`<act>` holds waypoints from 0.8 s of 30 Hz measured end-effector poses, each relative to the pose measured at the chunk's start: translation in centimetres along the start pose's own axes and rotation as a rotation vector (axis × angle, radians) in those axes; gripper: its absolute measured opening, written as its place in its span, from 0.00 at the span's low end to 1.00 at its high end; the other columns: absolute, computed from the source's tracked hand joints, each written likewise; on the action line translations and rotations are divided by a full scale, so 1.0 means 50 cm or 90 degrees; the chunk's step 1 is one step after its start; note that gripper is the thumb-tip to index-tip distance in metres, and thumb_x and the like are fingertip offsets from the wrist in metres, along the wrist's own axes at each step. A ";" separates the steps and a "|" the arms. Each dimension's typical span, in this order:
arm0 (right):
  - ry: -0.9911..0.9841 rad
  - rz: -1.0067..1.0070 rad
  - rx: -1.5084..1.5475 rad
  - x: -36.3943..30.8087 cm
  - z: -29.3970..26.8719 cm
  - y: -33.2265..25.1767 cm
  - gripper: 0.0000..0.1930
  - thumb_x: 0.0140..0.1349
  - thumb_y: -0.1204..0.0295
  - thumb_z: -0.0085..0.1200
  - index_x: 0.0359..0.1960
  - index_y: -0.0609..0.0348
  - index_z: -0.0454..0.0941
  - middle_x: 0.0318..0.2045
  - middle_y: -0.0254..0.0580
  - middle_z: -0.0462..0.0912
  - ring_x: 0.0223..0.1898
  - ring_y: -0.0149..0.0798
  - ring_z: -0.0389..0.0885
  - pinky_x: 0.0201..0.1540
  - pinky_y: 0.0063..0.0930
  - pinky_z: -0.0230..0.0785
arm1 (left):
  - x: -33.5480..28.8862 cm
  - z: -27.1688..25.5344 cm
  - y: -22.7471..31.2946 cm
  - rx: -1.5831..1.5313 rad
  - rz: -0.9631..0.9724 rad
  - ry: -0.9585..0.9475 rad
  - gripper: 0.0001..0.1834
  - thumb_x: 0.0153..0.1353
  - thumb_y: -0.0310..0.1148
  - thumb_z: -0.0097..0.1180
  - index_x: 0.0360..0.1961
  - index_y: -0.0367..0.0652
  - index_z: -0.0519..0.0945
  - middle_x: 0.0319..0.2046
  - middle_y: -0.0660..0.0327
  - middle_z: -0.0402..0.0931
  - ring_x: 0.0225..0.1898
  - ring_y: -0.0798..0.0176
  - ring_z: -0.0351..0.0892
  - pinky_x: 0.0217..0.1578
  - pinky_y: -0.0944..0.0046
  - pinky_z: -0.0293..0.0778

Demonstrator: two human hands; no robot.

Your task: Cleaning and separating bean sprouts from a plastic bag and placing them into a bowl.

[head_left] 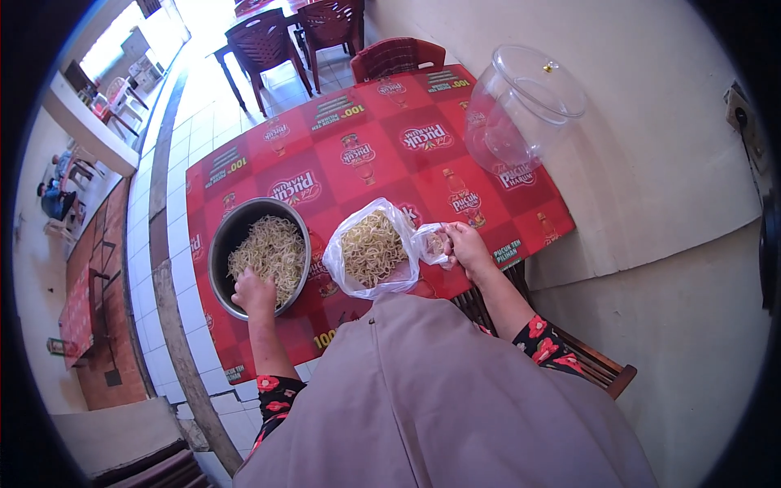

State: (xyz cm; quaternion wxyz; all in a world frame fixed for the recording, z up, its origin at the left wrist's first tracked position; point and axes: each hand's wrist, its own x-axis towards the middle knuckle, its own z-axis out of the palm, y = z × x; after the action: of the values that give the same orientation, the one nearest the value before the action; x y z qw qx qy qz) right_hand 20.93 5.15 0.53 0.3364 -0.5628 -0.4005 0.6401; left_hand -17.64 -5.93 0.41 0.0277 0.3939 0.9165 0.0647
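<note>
A round metal pot (218, 281) on the table holds a heap of pale bean sprouts (272, 248). My left hand (254, 293) is over the near side of that heap, its fingers curled in against the sprouts; the fingertips are partly hidden. To the right of the pot lies an opened clear plastic bag (333, 262), also filled with bean sprouts (373, 250). My right hand (465, 246) is closed on a small bunched clear plastic bag (431, 242), which touches the larger bag's right side. I cannot make out what is inside the small one.
Under everything is a red patterned table cover (358, 122). A large clear plastic jar (517, 110) stands at the far right by the wall. Red plastic chairs (264, 49) are beyond the table, and a wooden stool (598, 370) is at the near right.
</note>
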 end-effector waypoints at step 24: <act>-0.067 0.087 0.099 -0.070 0.028 -0.015 0.19 0.66 0.54 0.37 0.34 0.58 0.69 0.13 0.28 0.66 0.10 0.21 0.59 0.11 0.14 0.52 | -0.034 0.106 0.293 -0.181 0.294 -0.250 0.15 0.46 0.41 0.54 0.26 0.40 0.82 0.26 0.49 0.78 0.32 0.54 0.79 0.37 0.52 0.68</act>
State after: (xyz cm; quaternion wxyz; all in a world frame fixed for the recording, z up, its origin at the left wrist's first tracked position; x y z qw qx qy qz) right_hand 20.01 2.23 2.86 0.3133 -0.5266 -0.3276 0.7192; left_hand -5.39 3.34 -2.77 0.2431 0.5881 0.7620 0.1197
